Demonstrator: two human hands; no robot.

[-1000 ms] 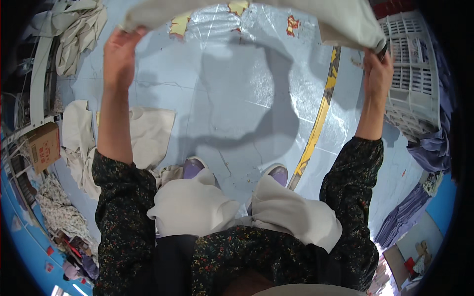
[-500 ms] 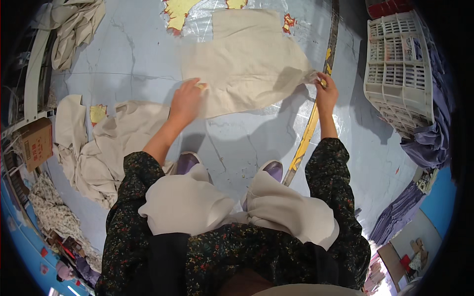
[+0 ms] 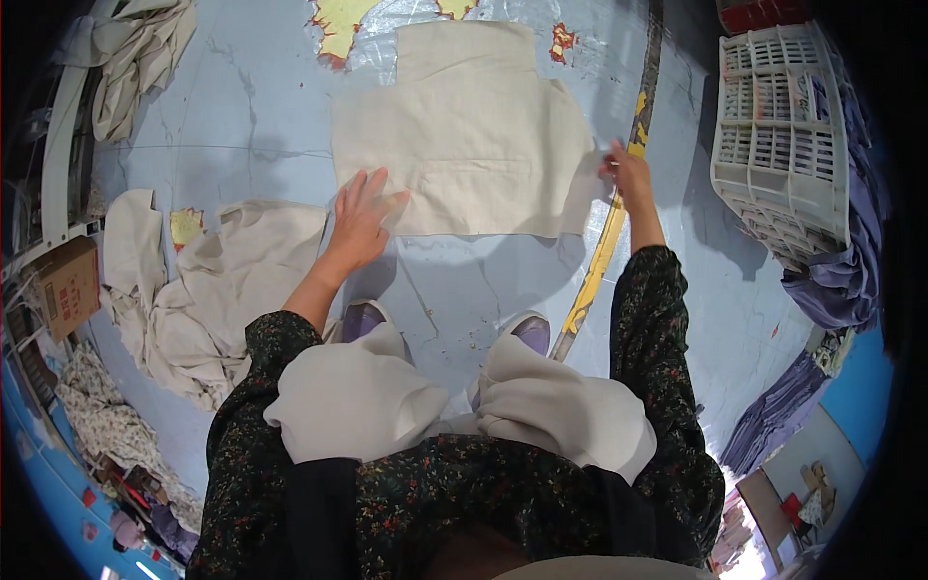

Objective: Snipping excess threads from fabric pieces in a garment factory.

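Observation:
A cream fabric piece (image 3: 464, 126) lies flat on the floor in front of me, with a narrower panel at its far end and a slit-like seam near its close edge. My left hand (image 3: 362, 220) rests on its near left corner, fingers spread. Just off the right edge of the fabric, my right hand (image 3: 630, 176) hovers with loosely bent fingers, slightly blurred, and nothing shows in it. A heap of crumpled cream cloth (image 3: 227, 280) lies on the floor left of my left hand.
A white plastic crate (image 3: 778, 145) with purple cloth (image 3: 833, 280) stands at the right. Worn yellow-black tape (image 3: 607, 237) runs along the floor. More cream cloth (image 3: 145, 72) hangs at the far left, above a cardboard box (image 3: 70, 288). My shoes (image 3: 530, 333) are near the fabric.
My right hand has let go of the fabric's right corner and moved slightly left and down. The right side now lies flat and smooth. My left hand has flattened onto the left corner.

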